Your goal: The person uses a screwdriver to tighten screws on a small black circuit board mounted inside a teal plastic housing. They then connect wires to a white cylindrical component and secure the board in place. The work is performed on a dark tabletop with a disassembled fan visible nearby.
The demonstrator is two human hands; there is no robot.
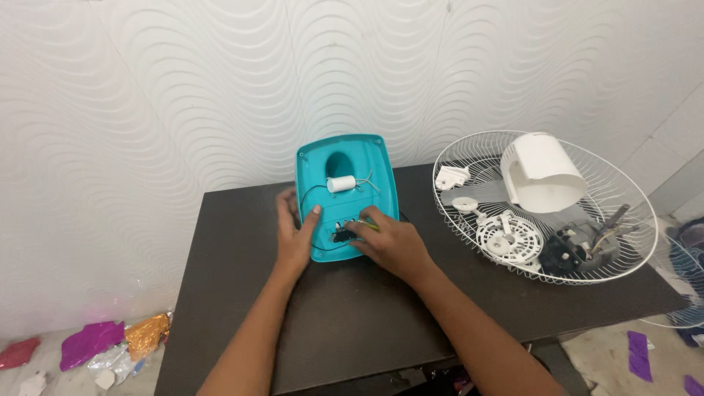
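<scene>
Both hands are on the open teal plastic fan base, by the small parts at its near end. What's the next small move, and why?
Probably hold the teal plastic fan base steady with the left hand and work loose the small dark part at the right hand's fingertips. The left hand already braces the base's edge, and the right hand's fingers pinch there beside the black wire. What they grip is too small to tell.
</scene>
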